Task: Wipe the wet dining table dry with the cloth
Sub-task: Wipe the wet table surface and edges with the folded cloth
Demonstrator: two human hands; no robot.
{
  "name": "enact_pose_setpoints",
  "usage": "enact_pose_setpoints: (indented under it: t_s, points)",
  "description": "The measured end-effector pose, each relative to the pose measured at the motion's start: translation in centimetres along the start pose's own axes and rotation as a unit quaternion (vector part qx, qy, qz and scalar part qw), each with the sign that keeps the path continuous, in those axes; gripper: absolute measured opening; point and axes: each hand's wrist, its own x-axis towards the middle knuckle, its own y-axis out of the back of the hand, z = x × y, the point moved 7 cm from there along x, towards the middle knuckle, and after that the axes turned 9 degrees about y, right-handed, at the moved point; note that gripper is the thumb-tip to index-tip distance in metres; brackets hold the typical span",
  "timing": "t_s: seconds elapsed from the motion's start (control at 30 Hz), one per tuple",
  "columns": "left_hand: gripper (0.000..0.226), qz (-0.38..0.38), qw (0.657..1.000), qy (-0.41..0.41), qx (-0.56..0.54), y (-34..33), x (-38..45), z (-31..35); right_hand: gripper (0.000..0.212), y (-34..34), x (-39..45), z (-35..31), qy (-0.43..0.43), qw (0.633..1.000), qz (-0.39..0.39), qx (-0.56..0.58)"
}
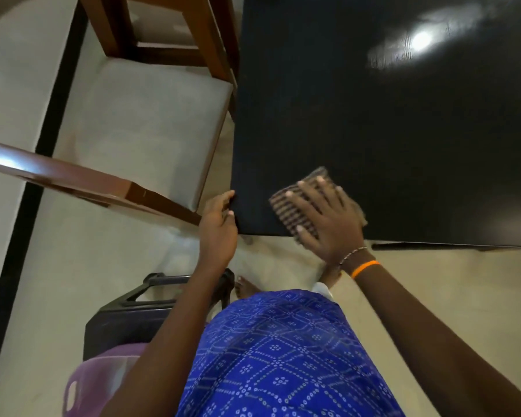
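Both hands work at the near left corner of the bench (388, 121), set apart from each other. The right hand (325, 218) lies flat with fingers spread and straight, pressing the cloth (292, 203) down on the dark top; nothing is curled round it. One cloth is in view, brown with a pale check, folded into a pad, and it lies under the right palm, just inside the near edge and a little in from the left edge. The left hand (218, 227) curls its fingers over the corner of the bench itself, thumb and fingertips on the left edge.

Beyond the right hand the top runs on wide and bare to the far and right sides, glossy, with one bright lamp glare (421, 40) well ahead and to the right. The near edge passes just under the right wrist, which wears two bands, one orange (364, 267) and one beaded.

Left of the left hand stands one wooden chair (139, 115) with a pale seat, its seat front close beside the bench edge. Below the left forearm, on the floor (433, 296), sit one dark stool (127, 320) and one purple tub (103, 377). Between the arms hangs blue patterned clothing (283, 356), with one bare foot (247, 285) on the floor beneath the hands.
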Motion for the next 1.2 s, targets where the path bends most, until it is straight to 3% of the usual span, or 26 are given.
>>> enact_pose_setpoints:
  t_s: [0.1,0.2,0.3,0.37,0.47,0.67,0.8,0.97,1.1,1.2]
  points:
    - [0.042,0.012,1.000,0.002,-0.008,-0.2,0.4,-0.1,0.067,1.3,-3.4,5.9,-0.125,0.992,0.010,0.001]
    - [0.043,-0.001,0.997,0.022,-0.076,-0.3,0.6,-0.7,0.068,2.1,-6.2,9.0,-0.277,0.960,0.042,0.015]
    - [0.039,-0.004,0.991,0.064,-0.119,-0.4,0.9,-1.8,0.071,1.4,-6.5,7.6,-0.392,0.918,0.054,0.014]
    - [0.037,-0.004,0.981,0.111,-0.160,-0.5,0.9,-2.6,0.071,0.7,-5.4,5.1,-0.399,0.916,0.047,0.015]
    - [0.038,-0.012,0.956,0.191,-0.224,-0.8,0.6,-4.2,0.070,-0.4,-2.8,0.6,-0.322,0.946,0.029,0.010]
    - [0.037,0.043,0.907,0.306,-0.287,0.7,-1.5,-7.8,0.075,-2.0,4.1,-8.6,-0.060,0.997,0.015,0.048]
    - [0.035,0.075,0.914,0.307,-0.254,0.7,-3.9,-7.6,0.068,-2.9,6.5,-11.1,0.079,0.995,-0.063,0.006]
    - [0.035,0.056,0.931,0.293,-0.210,-3.1,-7.0,-4.8,0.062,-2.6,4.0,-8.6,0.190,0.979,-0.072,-0.017]
    - [0.037,-0.014,0.928,0.302,-0.215,-8.9,-9.2,-1.7,0.050,-0.6,-1.3,-1.7,0.185,0.982,-0.045,-0.013]
    - [0.041,-0.078,0.933,0.294,-0.192,-14.0,-10.7,0.9,0.056,0.5,-6.3,4.8,0.169,0.984,-0.030,-0.040]
